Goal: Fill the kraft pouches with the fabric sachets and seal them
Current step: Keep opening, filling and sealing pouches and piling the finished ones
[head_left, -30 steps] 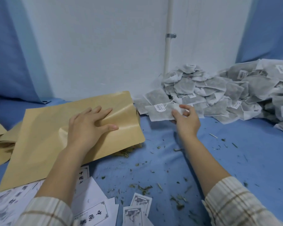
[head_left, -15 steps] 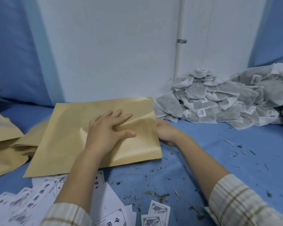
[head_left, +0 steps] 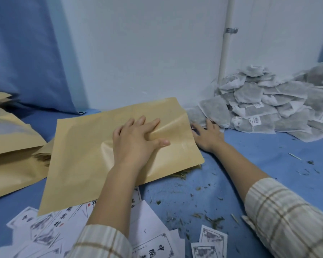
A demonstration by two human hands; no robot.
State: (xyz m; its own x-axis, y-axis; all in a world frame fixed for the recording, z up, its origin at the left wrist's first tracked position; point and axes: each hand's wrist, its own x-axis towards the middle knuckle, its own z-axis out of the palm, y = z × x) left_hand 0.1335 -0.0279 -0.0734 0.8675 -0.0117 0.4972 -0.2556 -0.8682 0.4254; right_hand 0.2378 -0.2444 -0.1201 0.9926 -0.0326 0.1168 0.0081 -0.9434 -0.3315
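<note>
A large kraft pouch (head_left: 86,151) lies flat on the blue cloth, its mouth facing right. My left hand (head_left: 134,142) presses down on its top side with spread fingers, and the paper bulges between thumb and fingers. My right hand (head_left: 207,136) lies palm down just right of the pouch mouth with its fingers stretched out, and it holds nothing I can see. Its fingertips reach the nearest grey fabric sachet at the foot of the sachet pile (head_left: 259,108). The inside of the pouch is hidden.
More kraft pouches (head_left: 11,146) are stacked at the left. White printed labels (head_left: 147,220) are scattered near me, partly under the pouch. Dried herb crumbs (head_left: 203,215) litter the blue cloth. A white wall with a pipe (head_left: 226,43) stands behind.
My right hand pinched a sachet at the pile, carried it to the pouch mouth, and now lies outside the mouth without it. My left hand kept pressing on the pouch.
</note>
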